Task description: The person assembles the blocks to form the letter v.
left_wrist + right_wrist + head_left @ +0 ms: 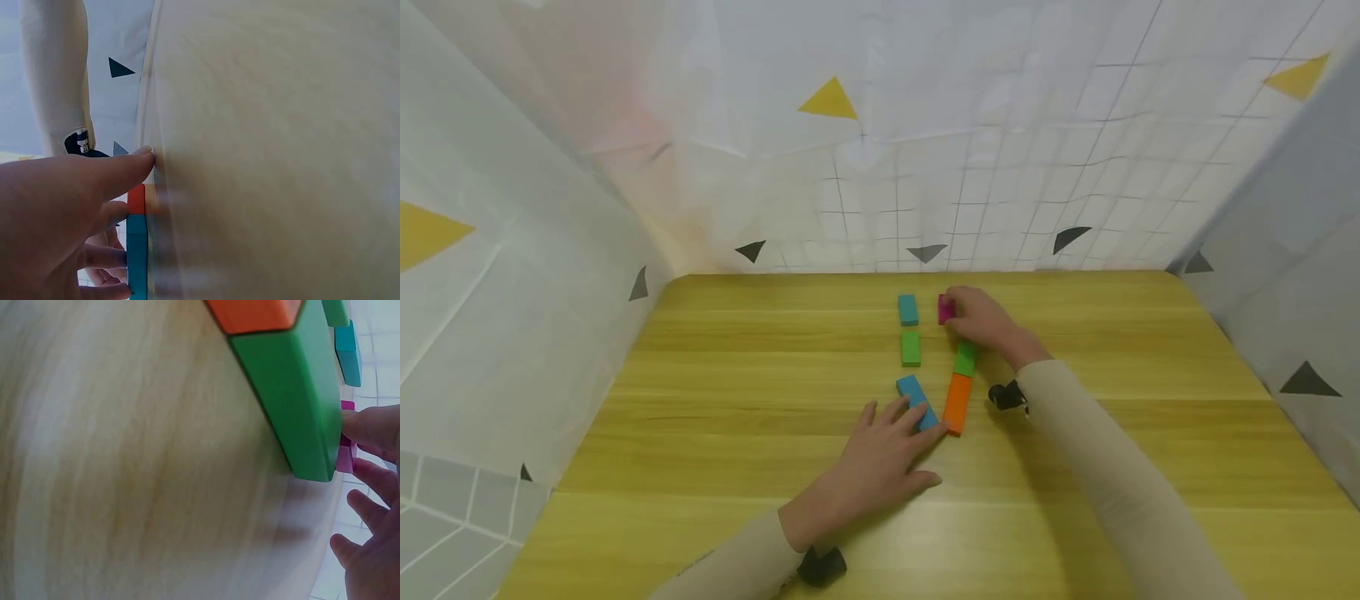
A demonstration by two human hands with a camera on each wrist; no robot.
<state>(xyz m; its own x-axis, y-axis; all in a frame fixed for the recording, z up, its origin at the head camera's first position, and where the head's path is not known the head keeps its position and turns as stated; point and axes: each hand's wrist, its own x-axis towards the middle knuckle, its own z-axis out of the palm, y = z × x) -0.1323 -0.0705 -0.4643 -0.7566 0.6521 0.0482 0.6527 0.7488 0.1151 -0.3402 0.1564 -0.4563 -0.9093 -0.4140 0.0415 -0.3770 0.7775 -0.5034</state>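
My left hand point(880, 458) lies low over the table with its fingers spread, fingertips touching a long blue block point(913, 390) that slants toward the near end of an orange block point(957, 406). At the far side, my right hand point(981, 321) pinches a magenta block point(946, 310) between thumb and fingers; part of that block is hidden by the hand. Just nearer than this hand, a green block point(966, 361) meets the far end of the orange one. In the right wrist view the thumb presses the magenta block point(345, 459), beyond the large green block point(287, 400).
Left of the magenta block stand a teal block point(907, 310) and a second green block point(911, 349), with a gap between them. White sheets point(880, 192) with grid lines and triangles rise behind and beside the wooden table point(737, 400). Both wrists carry small black devices.
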